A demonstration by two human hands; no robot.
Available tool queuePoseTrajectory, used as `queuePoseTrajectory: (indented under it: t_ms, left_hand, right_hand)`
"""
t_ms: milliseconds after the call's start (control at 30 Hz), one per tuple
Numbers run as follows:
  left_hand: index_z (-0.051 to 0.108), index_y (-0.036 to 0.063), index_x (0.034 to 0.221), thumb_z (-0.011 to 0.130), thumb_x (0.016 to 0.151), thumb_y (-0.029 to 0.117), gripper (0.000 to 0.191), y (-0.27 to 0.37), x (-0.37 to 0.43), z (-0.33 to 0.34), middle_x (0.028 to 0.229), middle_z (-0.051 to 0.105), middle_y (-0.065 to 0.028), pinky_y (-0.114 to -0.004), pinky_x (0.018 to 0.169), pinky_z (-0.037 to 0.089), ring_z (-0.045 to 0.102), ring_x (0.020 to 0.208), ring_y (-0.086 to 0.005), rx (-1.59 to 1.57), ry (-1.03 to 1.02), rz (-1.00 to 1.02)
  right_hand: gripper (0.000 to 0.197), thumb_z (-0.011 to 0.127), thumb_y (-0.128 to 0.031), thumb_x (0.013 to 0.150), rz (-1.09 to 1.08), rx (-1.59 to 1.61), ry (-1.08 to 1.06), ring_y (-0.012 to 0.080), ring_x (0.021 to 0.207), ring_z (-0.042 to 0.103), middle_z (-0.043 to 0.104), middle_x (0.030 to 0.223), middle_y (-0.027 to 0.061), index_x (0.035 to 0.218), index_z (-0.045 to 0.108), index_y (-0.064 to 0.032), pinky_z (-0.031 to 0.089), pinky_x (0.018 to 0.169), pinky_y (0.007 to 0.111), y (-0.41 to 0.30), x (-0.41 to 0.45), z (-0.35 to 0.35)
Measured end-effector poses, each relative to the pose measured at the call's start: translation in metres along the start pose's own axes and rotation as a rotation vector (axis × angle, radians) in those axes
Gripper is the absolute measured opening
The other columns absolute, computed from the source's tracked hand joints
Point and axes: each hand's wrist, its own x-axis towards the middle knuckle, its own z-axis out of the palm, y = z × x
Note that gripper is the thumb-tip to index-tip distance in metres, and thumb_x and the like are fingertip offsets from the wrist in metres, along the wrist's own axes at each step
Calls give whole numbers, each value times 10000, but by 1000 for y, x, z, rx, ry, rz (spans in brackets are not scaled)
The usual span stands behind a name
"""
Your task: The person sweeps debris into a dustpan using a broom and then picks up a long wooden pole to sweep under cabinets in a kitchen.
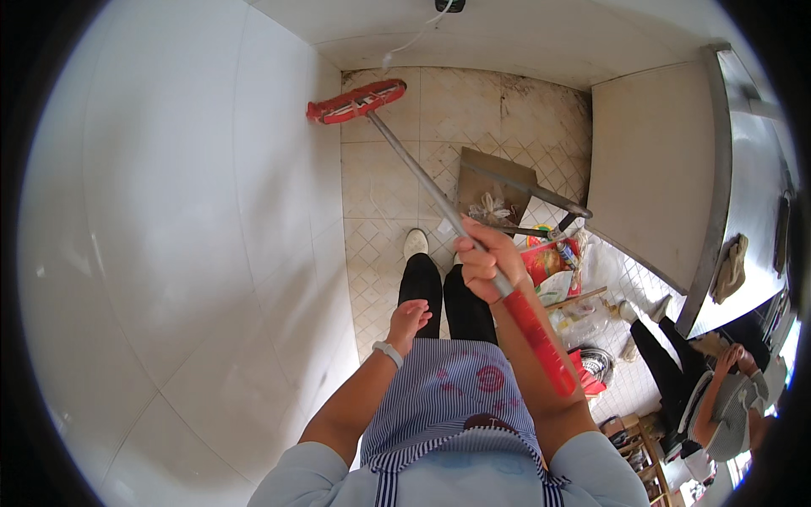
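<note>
My right hand [491,258] grips the grey pole of a broom [418,172], just above its red handle sleeve. The red broom head [358,101] is raised at the far end, by the white tiled wall [190,209]; whether it touches the wall I cannot tell. Near my thighs my left hand [405,322] holds nothing, its fingers loosely curled and thumb apart. A long-handled dustpan [497,174] lies on the floor tiles [380,184] beyond my right hand, with crumpled plastic scraps [491,208] in it.
Right of my feet lie a red printed bag [545,263], a spray can [567,253] and clear plastic bottles [583,323]. A metal-topped counter [652,177] bears a cloth [730,269]. Another person [722,399] is at the lower right. A white cable [412,41] hangs at the far wall.
</note>
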Motion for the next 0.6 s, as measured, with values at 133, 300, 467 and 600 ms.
queuePoseTrajectory:
  t_ms: [133,300,467,600]
  left_hand:
    - [566,66,979,526,849,168,170,11,3,-5,939,591,-49,-237,716,462,592,828,-141,64,-5,17]
    - [560,56,1000,521,855,174,191,26,3,11,943,592,-62,-245,728,465,595,826,-147,59,-80,46]
    - [521,36,1080,509,879,193,255,40,-4,77,983,587,-65,-250,764,458,584,868,-145,114,-306,51]
    - [415,21,1199,549,854,198,411,48,7,124,1080,552,-104,-278,812,443,561,952,-188,364,-348,437]
  right_hand:
    - [501,530,-101,834,-305,-667,326,111,371,422,518,621,80,1287,346,10,315,285,247,21,-6,22]
    - [475,538,-94,825,-443,-960,528,109,371,420,511,620,74,1257,379,22,320,295,243,8,-18,9]
    - [387,498,-148,862,-430,-658,518,67,387,387,487,646,51,1216,402,-22,297,293,206,-27,-52,11]
    - [120,504,-125,859,-340,-178,329,63,397,384,484,679,71,837,442,-24,335,311,196,-56,-82,14]
